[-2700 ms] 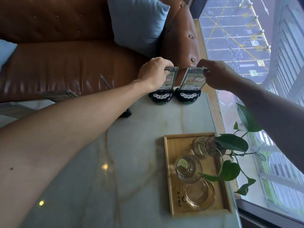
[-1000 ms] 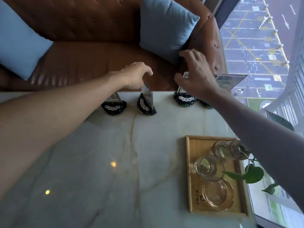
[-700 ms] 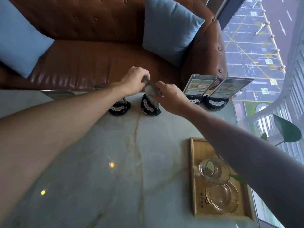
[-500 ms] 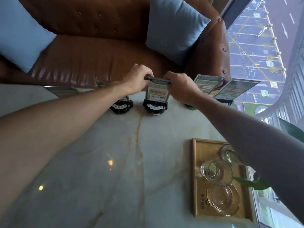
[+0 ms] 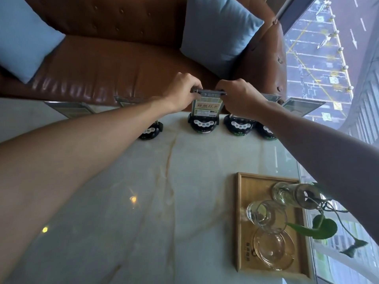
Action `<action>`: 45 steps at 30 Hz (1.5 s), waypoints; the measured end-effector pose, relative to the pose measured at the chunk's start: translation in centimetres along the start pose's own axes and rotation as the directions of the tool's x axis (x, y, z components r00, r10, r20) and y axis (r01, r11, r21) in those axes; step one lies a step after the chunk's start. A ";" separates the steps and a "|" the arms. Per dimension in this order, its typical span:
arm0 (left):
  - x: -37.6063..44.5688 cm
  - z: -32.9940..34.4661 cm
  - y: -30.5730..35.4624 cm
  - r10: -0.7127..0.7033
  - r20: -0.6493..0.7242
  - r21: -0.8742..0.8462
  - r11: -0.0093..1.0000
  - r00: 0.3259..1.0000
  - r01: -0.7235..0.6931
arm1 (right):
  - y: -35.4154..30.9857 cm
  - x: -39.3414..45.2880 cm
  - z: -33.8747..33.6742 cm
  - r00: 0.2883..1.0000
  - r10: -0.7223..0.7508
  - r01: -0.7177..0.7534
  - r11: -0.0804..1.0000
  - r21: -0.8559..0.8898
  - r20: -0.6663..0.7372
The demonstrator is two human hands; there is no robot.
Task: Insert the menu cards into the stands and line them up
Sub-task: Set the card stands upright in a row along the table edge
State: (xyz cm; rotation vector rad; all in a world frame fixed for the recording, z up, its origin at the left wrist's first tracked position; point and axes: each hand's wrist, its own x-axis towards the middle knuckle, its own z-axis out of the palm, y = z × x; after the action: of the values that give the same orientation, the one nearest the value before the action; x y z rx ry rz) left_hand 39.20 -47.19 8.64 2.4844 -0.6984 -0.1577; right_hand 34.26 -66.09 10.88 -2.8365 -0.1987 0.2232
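Note:
Several black round stands sit in a row along the far edge of the marble table (image 5: 164, 201). A green and white menu card (image 5: 207, 105) stands upright in the second stand (image 5: 203, 125). My left hand (image 5: 183, 90) pinches its top left corner and my right hand (image 5: 239, 95) pinches its top right corner. To the left, another stand (image 5: 150, 132) shows partly behind my left forearm. On the right stand two more (image 5: 239, 126), (image 5: 267, 132), their cards (image 5: 303, 106) partly hidden by my right arm.
A wooden tray (image 5: 242, 222) at the right front holds glass cups and a glass vase with a leafy plant (image 5: 315, 224). Behind the table is a brown leather sofa (image 5: 102, 64) with blue cushions (image 5: 219, 31). A window runs along the right side.
The card in the second stand has turned from edge-on to face me. My right hand came over from the right stands to this card, and both hands now hold its top.

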 end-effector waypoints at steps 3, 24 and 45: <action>0.2 0.5 0.4 0.028 -0.019 -0.012 1.000 0.999 -0.028 | 0.5 -0.2 -0.3 1.000 0.012 -0.012 1.000 -0.008 0.006; 0.6 0.9 1.4 -0.034 0.069 -0.032 0.999 0.997 0.036 | 2.4 0.0 -0.2 0.997 0.069 -0.067 0.997 -0.048 0.038; -9.2 -11.3 -9.1 -0.247 0.046 0.063 0.968 0.968 0.244 | -13.0 3.4 3.6 0.995 -0.028 0.048 0.978 0.205 -0.099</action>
State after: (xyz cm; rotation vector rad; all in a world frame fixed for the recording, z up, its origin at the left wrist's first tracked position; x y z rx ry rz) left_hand 38.21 -30.63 12.97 2.6238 -0.4185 -0.3010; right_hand 35.53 -52.28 10.89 -2.6262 -0.1965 0.0935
